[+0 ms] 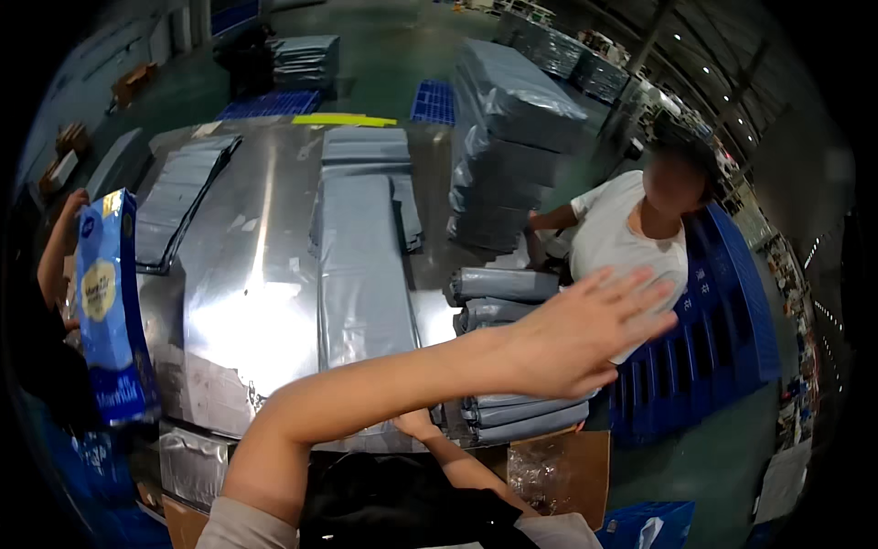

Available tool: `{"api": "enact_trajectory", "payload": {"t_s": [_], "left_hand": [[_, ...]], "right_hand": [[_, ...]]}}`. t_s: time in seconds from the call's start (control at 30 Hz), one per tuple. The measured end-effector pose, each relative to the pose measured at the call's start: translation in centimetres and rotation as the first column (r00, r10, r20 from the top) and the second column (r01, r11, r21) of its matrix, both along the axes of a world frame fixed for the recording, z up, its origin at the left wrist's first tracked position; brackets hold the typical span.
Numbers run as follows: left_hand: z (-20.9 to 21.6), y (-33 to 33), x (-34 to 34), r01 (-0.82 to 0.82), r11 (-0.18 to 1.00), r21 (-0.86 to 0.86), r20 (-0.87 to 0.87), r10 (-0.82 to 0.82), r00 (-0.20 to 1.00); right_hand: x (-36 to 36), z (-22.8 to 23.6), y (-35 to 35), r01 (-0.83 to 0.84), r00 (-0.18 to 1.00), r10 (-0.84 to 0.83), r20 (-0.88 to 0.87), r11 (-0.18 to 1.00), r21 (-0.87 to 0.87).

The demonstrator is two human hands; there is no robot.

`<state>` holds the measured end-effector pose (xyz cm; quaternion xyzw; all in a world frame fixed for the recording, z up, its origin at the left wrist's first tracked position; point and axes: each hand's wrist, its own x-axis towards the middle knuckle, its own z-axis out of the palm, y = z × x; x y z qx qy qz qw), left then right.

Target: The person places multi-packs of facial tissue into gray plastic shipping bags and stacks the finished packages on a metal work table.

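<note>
My left arm reaches across to the right. My left hand (578, 337) is open with its fingers spread and nothing in it, raised over a pile of folded grey plastic bundles (521, 423). My right hand (417, 424) is low at the table's near edge, close to the lower end of a stack of long flat grey plastic bags (361, 265). My left forearm covers part of it and its fingers are hidden. More flat grey bags (366, 151) lie beneath and beyond the long stack.
A shiny metal table (274, 206) carries grey sheets (183, 197) at left. A tall grey stack (512, 119) stands at the far right. A person in white (631, 220) stands beside blue pallets (713, 320). Another person's arms hold a blue box (114, 311). A cardboard box (585, 467) sits near me.
</note>
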<state>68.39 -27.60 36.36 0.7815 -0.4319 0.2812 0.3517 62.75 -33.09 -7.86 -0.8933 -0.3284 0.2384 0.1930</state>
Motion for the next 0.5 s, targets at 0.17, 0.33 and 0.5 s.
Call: {"api": "enact_trajectory", "payload": {"t_s": [0.17, 0.33, 0.5], "left_hand": [[-1.2, 0.5, -0.2, 0.199, 0.930, 0.310, -0.045, -0.195, 0.980], [4.7, 3.9, 1.2, 0.074, 0.985, 0.157, -0.009, -0.074, 0.997], [5.8, 6.1, 0.6, 0.042, 0.963, 0.267, -0.023, -0.037, 0.999]], "right_hand": [[-0.5, 0.0, -1.0, -0.202, 0.956, 0.186, 0.226, 0.978, 0.047], [0.6, -1.1, -1.5, -0.213, 0.977, 0.213, -0.032, 0.977, 0.011], [-1.2, -5.3, 0.3, -0.085, 0.994, 0.089, -0.070, 0.995, 0.050]]}}
